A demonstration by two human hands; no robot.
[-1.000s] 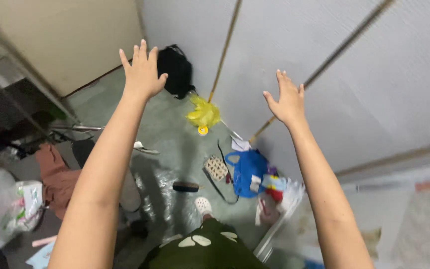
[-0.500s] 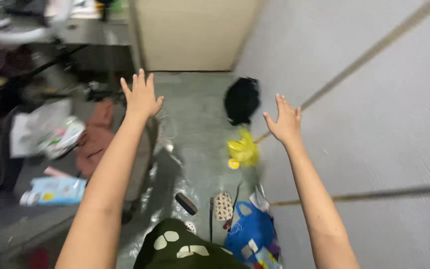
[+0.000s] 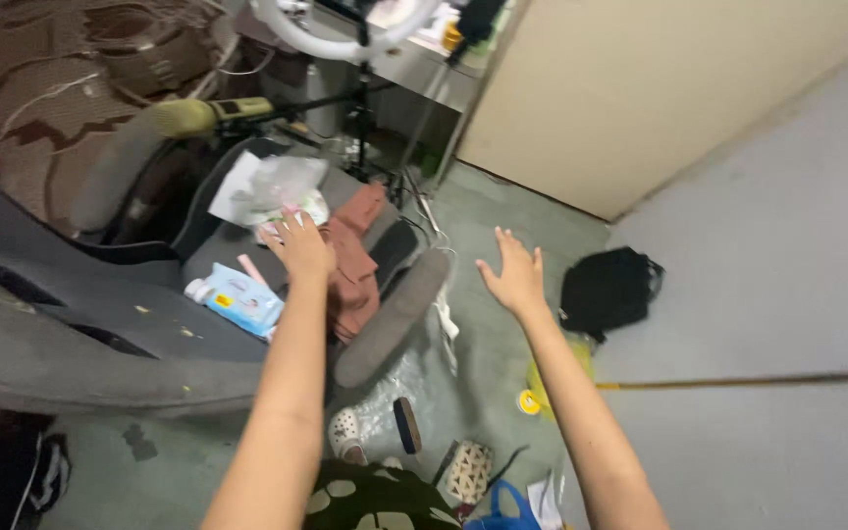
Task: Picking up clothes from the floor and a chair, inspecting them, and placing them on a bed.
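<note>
A blue wipes pack (image 3: 238, 299) lies on the grey chair (image 3: 100, 304), left of the rust-brown cloth (image 3: 350, 260). The left hand (image 3: 301, 245) hovers over that cloth, fingers spread, holding nothing. Right of the cloth, the right hand (image 3: 514, 275) hangs open-fingered above the floor (image 3: 488, 211), near a black bag (image 3: 606, 290).

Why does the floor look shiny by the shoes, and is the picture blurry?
Head view: light glares off crinkled clear plastic on the floor beside the white shoe; both hands, left and right, look slightly soft, and straight wall edges tilt from the wide lens.
</note>
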